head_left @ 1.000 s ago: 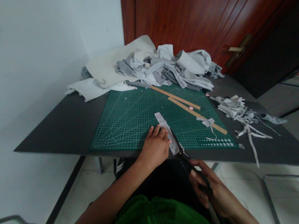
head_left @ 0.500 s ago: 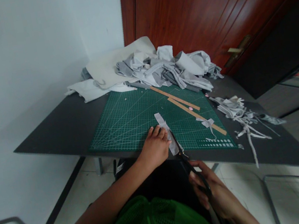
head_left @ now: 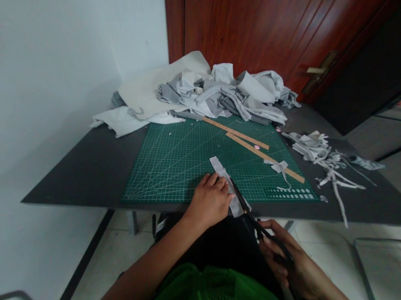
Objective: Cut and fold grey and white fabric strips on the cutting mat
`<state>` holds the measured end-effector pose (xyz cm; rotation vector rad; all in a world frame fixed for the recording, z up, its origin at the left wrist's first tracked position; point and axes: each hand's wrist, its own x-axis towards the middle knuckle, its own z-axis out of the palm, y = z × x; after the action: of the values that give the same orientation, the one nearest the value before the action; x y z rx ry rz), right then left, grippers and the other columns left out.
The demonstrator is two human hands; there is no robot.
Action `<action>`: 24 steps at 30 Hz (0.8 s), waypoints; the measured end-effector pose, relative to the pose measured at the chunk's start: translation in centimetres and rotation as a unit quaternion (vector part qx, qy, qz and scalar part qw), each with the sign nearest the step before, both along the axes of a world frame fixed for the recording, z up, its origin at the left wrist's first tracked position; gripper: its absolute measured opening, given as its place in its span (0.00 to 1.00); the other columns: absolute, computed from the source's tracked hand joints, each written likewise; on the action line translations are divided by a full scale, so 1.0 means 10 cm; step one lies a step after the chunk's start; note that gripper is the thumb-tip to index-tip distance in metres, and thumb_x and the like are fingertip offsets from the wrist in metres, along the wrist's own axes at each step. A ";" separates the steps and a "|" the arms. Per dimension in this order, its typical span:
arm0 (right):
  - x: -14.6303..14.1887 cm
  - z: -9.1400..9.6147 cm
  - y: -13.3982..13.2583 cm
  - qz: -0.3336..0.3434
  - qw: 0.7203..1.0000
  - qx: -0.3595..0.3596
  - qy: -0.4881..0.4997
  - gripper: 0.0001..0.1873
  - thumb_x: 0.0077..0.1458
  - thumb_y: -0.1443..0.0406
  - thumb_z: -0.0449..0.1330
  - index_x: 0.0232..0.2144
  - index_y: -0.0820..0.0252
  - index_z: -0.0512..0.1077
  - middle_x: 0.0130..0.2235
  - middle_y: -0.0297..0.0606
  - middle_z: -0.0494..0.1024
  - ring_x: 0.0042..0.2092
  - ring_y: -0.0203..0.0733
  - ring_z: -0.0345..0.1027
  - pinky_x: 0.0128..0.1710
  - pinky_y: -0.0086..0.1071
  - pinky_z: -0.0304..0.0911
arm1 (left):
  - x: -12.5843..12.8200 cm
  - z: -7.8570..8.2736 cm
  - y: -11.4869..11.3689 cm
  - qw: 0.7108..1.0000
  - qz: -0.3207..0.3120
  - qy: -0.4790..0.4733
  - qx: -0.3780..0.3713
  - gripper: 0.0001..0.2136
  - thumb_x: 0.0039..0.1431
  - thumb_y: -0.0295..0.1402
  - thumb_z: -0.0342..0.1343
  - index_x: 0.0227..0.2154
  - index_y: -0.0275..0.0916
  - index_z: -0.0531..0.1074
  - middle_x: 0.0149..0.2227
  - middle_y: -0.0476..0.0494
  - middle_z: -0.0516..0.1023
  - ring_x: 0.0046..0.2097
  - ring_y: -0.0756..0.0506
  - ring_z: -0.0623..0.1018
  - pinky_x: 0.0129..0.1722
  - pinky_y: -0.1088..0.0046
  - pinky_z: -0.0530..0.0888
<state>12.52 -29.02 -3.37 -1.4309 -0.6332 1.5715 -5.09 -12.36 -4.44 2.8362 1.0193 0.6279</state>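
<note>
My left hand (head_left: 209, 201) lies curled on a narrow grey fabric strip (head_left: 223, 172) at the near edge of the green cutting mat (head_left: 179, 159), pinning it down. My right hand (head_left: 289, 266) grips the black scissors (head_left: 253, 215) by their handles below the table edge. The blades point up along the strip's right side, right next to my left fingers. The strip's near end hangs slightly over the mat edge.
A heap of grey and white cloth (head_left: 210, 94) fills the back of the dark table (head_left: 83, 170). Two wooden rulers (head_left: 252, 148) lie diagonally on the mat beside a small fabric scrap (head_left: 279, 166). Cut strips (head_left: 322, 159) lie at right. A brown door (head_left: 277, 12) stands behind.
The scissors' blades have moved a little along the strip and my right hand sits slightly lower. The view has shifted slightly. My left hand stays on the strip.
</note>
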 end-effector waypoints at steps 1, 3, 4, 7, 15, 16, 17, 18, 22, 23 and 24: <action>0.01 0.00 -0.03 -0.004 1.000 -0.005 0.004 0.33 0.49 0.45 0.70 0.49 0.50 0.63 0.24 0.20 0.64 0.16 0.23 0.47 0.11 0.17 0.48 | 0.00 0.02 -0.01 1.000 -0.006 -0.001 -0.006 0.15 0.70 0.39 0.50 0.46 0.35 0.77 0.51 0.37 0.79 0.59 0.36 0.72 0.61 0.53 0.68; 0.03 -0.01 -0.08 -0.011 1.000 -0.010 0.006 0.33 0.49 0.45 0.70 0.50 0.50 0.63 0.24 0.19 0.62 0.16 0.23 0.46 0.11 0.17 0.47 | -0.01 0.04 -0.02 1.000 -0.006 -0.013 -0.014 0.14 0.71 0.38 0.49 0.46 0.37 0.76 0.50 0.38 0.79 0.57 0.38 0.74 0.59 0.54 0.70; 0.03 -0.01 -0.10 -0.012 1.000 -0.010 0.005 0.33 0.49 0.45 0.70 0.50 0.50 0.63 0.23 0.19 0.61 0.16 0.23 0.46 0.11 0.17 0.46 | -0.01 0.04 -0.01 1.000 -0.002 -0.021 -0.016 0.14 0.71 0.37 0.49 0.49 0.37 0.75 0.52 0.38 0.78 0.58 0.38 0.73 0.59 0.55 0.70; 0.00 -0.02 -0.09 -0.007 1.000 -0.006 -0.004 0.32 0.50 0.45 0.70 0.49 0.50 0.63 0.24 0.20 0.63 0.16 0.24 0.47 0.12 0.18 0.48 | -0.01 -0.01 0.01 0.999 0.022 -0.039 -0.016 0.18 0.71 0.35 0.47 0.58 0.34 0.69 0.62 0.35 0.72 0.66 0.39 0.66 0.64 0.57 0.67; -0.13 0.01 0.06 0.015 0.998 0.034 -0.044 0.34 0.50 0.44 0.69 0.50 0.50 0.61 0.26 0.21 0.65 0.17 0.25 0.51 0.12 0.20 0.52 | 0.01 -0.07 0.05 0.999 0.043 -0.011 -0.001 0.19 0.71 0.34 0.46 0.57 0.31 0.71 0.61 0.33 0.73 0.66 0.37 0.67 0.66 0.58 0.64; -0.14 0.01 0.06 0.020 0.998 0.037 -0.050 0.33 0.51 0.44 0.68 0.51 0.50 0.61 0.26 0.21 0.65 0.17 0.26 0.51 0.12 0.20 0.52 | 0.01 -0.06 0.05 0.999 0.044 -0.009 0.000 0.19 0.71 0.34 0.46 0.57 0.31 0.71 0.61 0.33 0.73 0.66 0.37 0.67 0.66 0.58 0.65; -0.14 0.00 0.06 0.025 0.997 0.039 -0.056 0.33 0.52 0.44 0.67 0.51 0.51 0.61 0.25 0.21 0.64 0.17 0.26 0.50 0.12 0.20 0.52 | 0.01 -0.06 0.04 0.999 0.044 -0.008 0.001 0.19 0.71 0.34 0.46 0.57 0.31 0.71 0.61 0.33 0.73 0.66 0.36 0.67 0.66 0.58 0.65; -0.15 0.00 0.06 0.029 0.997 0.040 -0.063 0.32 0.54 0.44 0.66 0.52 0.51 0.60 0.25 0.20 0.64 0.17 0.26 0.50 0.13 0.20 0.52 | 0.01 -0.06 0.04 0.999 0.043 -0.008 0.001 0.19 0.71 0.34 0.46 0.57 0.30 0.71 0.61 0.33 0.73 0.66 0.36 0.67 0.66 0.58 0.65; -0.15 -0.01 0.05 0.035 0.995 0.038 -0.089 0.32 0.57 0.44 0.64 0.54 0.52 0.58 0.24 0.20 0.64 0.17 0.26 0.50 0.13 0.21 0.51 | 0.01 -0.05 0.04 0.999 0.041 -0.009 0.000 0.20 0.71 0.35 0.47 0.58 0.27 0.70 0.61 0.32 0.72 0.66 0.35 0.67 0.67 0.58 0.64; -0.15 -0.02 0.05 0.037 0.995 0.037 -0.091 0.33 0.57 0.44 0.64 0.54 0.52 0.58 0.24 0.20 0.64 0.17 0.26 0.50 0.13 0.21 0.51 | 0.01 -0.05 0.03 0.999 0.042 -0.008 -0.001 0.20 0.71 0.35 0.47 0.58 0.27 0.70 0.62 0.32 0.72 0.66 0.35 0.66 0.67 0.58 0.64; -0.16 -0.02 0.04 0.038 0.995 0.036 -0.090 0.33 0.57 0.43 0.64 0.54 0.52 0.58 0.24 0.20 0.64 0.17 0.27 0.50 0.13 0.21 0.51 | 0.01 -0.05 0.03 0.999 0.042 -0.007 -0.002 0.20 0.71 0.36 0.47 0.58 0.27 0.70 0.62 0.32 0.72 0.66 0.35 0.66 0.67 0.58 0.64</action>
<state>10.95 -28.58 -3.55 -1.5213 -0.8515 1.4720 -5.02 -12.04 -4.98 2.7940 1.1421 0.6496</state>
